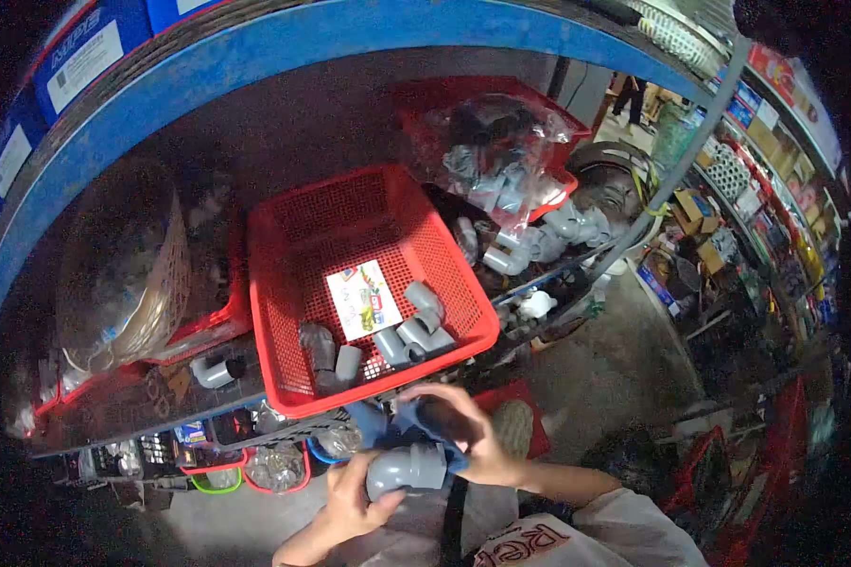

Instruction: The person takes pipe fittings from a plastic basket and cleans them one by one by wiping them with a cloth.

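Observation:
In my left hand (353, 499) is a grey plastic pipe elbow (408, 472), gripped at its rounded end with the thumb along its lower side. My right hand (482, 452) curls around a bunched blue cloth (378, 422) at the elbow's other end. Part of the cloth lies in shadow under the right fingers. Just beyond both hands is a red perforated plastic basket (279, 321). Several grey pipe fittings (390, 346) lie in its near part, beside a white printed card (362, 300).
Overhead runs a blue shelf beam (350, 55) with blue boxes (85, 61) on it. To the right of the basket are a clear plastic bag (492, 156) and loose grey fittings (511, 255). Another elbow (216, 372) lies at left. Small bins (276, 468) stand below.

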Available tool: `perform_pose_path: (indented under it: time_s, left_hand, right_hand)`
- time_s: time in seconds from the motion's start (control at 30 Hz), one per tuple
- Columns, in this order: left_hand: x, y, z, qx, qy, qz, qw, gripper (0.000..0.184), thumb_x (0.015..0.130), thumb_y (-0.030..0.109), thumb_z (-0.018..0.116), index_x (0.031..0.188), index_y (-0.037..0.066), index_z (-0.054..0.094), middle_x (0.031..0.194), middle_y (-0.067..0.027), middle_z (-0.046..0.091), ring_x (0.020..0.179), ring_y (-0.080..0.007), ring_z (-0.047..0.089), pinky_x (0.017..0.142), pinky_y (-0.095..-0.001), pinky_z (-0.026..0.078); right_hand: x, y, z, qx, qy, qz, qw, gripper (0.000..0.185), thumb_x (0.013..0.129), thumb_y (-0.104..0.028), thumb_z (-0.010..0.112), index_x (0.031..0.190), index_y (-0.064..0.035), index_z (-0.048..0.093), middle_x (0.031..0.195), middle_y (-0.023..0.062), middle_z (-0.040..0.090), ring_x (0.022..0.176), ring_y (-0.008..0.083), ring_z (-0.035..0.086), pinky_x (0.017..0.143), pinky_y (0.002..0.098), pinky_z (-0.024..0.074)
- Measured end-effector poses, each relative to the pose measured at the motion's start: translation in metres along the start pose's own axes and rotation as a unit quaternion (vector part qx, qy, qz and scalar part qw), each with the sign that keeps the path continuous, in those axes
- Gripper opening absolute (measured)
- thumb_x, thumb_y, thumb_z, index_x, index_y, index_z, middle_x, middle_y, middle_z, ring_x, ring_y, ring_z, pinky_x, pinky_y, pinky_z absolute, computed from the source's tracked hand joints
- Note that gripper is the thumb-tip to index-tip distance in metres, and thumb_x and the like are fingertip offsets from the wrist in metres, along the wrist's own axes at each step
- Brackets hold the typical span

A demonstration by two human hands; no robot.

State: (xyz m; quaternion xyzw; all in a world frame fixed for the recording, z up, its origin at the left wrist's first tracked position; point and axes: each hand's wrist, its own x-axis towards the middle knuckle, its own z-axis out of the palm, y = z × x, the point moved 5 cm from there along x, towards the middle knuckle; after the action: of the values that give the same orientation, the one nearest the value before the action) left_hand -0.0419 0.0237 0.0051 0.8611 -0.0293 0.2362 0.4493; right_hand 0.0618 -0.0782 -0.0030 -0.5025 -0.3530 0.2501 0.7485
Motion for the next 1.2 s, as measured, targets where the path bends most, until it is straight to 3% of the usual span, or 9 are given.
perform_pose_path:
  time_s: [0.27, 0.47, 0.53, 0.6, 0.67, 0.9, 1.0, 1.07, 1.2]
  left_hand:
    - [0.008, 0.009, 0.005, 0.08, -0.064, 0.091, 0.991, 0.044, 0.058, 0.028, 0.067, 0.082, -0.003, 0.048, 0.066, -0.0137, 0.055, 0.053, -0.026, 0.056, 0.047, -0.0315, 0.045]
    - [-0.002, -0.013, 0.018, 0.033, -0.01, 0.009, 0.999, 0.039, 0.063, 0.029, 0.062, 0.081, -0.002, 0.048, 0.059, -0.013, 0.052, 0.043, -0.0234, 0.048, 0.04, -0.0266, 0.039]
    - [-0.006, -0.017, 0.017, 0.018, 0.034, 0.019, 0.999, 0.038, 0.068, 0.031, 0.059, 0.083, -0.002, 0.047, 0.057, -0.0111, 0.051, 0.038, -0.02, 0.044, 0.036, -0.0236, 0.034]
    - [-0.01, -0.021, 0.038, -0.488, -0.111, -0.345, 0.794, 0.035, 0.077, 0.032, 0.048, 0.086, -0.001, 0.046, 0.054, -0.0055, 0.048, 0.036, -0.0108, 0.036, 0.035, -0.019, 0.025]
    - [-0.009, -0.019, 0.038, -0.515, -0.145, -0.365, 0.762, 0.034, 0.082, 0.032, 0.041, 0.088, 0.0, 0.046, 0.055, -0.0032, 0.047, 0.04, -0.0056, 0.035, 0.036, -0.0179, 0.024]
    - [0.004, -0.006, 0.015, 0.053, -0.082, -0.045, 0.994, 0.035, 0.078, 0.032, 0.044, 0.09, -0.001, 0.046, 0.06, -0.0041, 0.05, 0.048, -0.0114, 0.045, 0.043, -0.022, 0.037]
    - [0.001, 0.008, 0.018, 0.189, -0.177, -0.238, 0.936, 0.045, 0.075, 0.018, 0.05, 0.114, 0.0, 0.035, 0.11, -0.0207, 0.039, 0.086, -0.0244, 0.047, 0.07, -0.0307, 0.041]
    - [-0.017, -0.009, 0.025, 0.184, -0.09, -0.194, 0.959, 0.044, 0.074, 0.023, 0.052, 0.109, -0.001, 0.04, 0.1, -0.0182, 0.044, 0.084, -0.025, 0.048, 0.068, -0.0349, 0.041]
    - [-0.023, -0.035, 0.036, -0.29, -0.031, -0.338, 0.895, 0.031, 0.079, 0.026, 0.046, 0.095, 0.0, 0.046, 0.068, -0.0048, 0.049, 0.052, -0.0117, 0.047, 0.043, -0.0226, 0.039]
  right_hand:
    - [0.002, 0.006, -0.006, -0.008, -0.178, 0.058, 0.982, 0.058, 0.063, -0.013, 0.065, 0.111, 0.0014, 0.036, 0.102, 0.0086, 0.049, 0.099, 0.0145, 0.043, 0.086, 0.029, 0.0311]
    - [-0.002, -0.013, -0.007, -0.057, -0.062, 0.09, 0.992, 0.055, 0.058, 0.002, 0.059, 0.11, -0.0024, 0.042, 0.097, 0.0081, 0.056, 0.091, 0.013, 0.051, 0.082, 0.0271, 0.0363]
    - [-0.008, -0.038, -0.004, -0.329, -0.01, -0.107, 0.938, 0.05, 0.063, -0.002, 0.059, 0.109, 0.0016, 0.041, 0.095, 0.011, 0.056, 0.093, 0.0183, 0.052, 0.08, 0.0288, 0.0406]
    - [-0.017, -0.04, -0.002, -0.296, 0.006, -0.194, 0.935, 0.041, 0.061, 0.002, 0.059, 0.1, 0.0031, 0.046, 0.096, 0.0136, 0.055, 0.082, 0.0221, 0.057, 0.072, 0.0287, 0.0458]
    - [-0.018, -0.037, 0.0, -0.315, -0.022, -0.186, 0.931, 0.042, 0.06, 0.0, 0.061, 0.099, 0.0031, 0.046, 0.101, 0.0146, 0.052, 0.085, 0.021, 0.056, 0.072, 0.0288, 0.0454]
    - [-0.009, 0.009, -0.024, -0.044, 0.02, 0.013, 0.999, 0.056, 0.055, -0.009, 0.068, 0.105, 0.0019, 0.043, 0.109, 0.0133, 0.046, 0.103, 0.0166, 0.041, 0.084, 0.0282, 0.0356]
    - [-0.016, 0.024, -0.02, 0.324, 0.006, 0.14, 0.936, 0.048, 0.056, -0.008, 0.067, 0.099, 0.0024, 0.049, 0.102, 0.0115, 0.051, 0.095, 0.0163, 0.048, 0.081, 0.0279, 0.0374]
    - [-0.018, 0.003, -0.026, -0.116, -0.015, 0.096, 0.988, 0.036, 0.057, -0.004, 0.062, 0.092, 0.0021, 0.055, 0.09, 0.0087, 0.057, 0.086, 0.0158, 0.053, 0.079, 0.0281, 0.0387]
    - [-0.024, -0.036, -0.015, -0.267, 0.069, -0.147, 0.95, 0.031, 0.058, 0.002, 0.059, 0.089, 0.0002, 0.057, 0.091, 0.0121, 0.058, 0.08, 0.0191, 0.057, 0.073, 0.0274, 0.0433]
